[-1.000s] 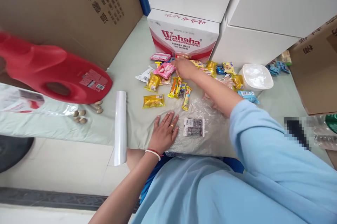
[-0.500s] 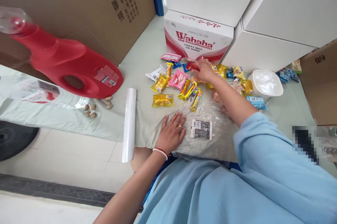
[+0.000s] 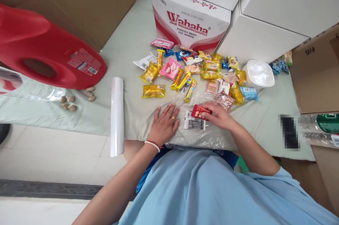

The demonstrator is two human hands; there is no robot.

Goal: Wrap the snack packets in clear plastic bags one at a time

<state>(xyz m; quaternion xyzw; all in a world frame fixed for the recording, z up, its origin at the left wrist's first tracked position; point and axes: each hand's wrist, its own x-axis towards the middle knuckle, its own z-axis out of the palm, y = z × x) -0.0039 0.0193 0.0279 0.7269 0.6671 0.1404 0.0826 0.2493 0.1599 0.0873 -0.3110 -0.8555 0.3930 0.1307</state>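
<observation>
My right hand point(image 3: 217, 115) grips a small red snack packet point(image 3: 200, 112) with yellow print, held over a dark snack packet point(image 3: 195, 123) with white edges. Fingers spread, my left hand point(image 3: 164, 123) lies flat at the edge of a clear plastic sheet point(image 3: 206, 139) on the cloth-covered table. Beyond my hands is a spread of wrapped snacks. A yellow-wrapped cake point(image 3: 153, 91) is nearest to my left hand, and a pink packet point(image 3: 171, 69) lies behind it. A brown-and-white packet point(image 3: 224, 101) rests just beyond my right hand.
At the back stands a Wahaba-style printed water carton point(image 3: 189, 24). A red jug point(image 3: 53, 52) stands left, with several brown nuts point(image 3: 71, 99) beside it. A white film roll point(image 3: 117, 115) overhangs the table's front edge. To the right are a white tub point(image 3: 259, 73) and clear bottles point(image 3: 312, 124).
My right hand has come back from the far snacks near the carton, bringing the red packet over the dark packet. My left hand stays flat. The camera view has shifted.
</observation>
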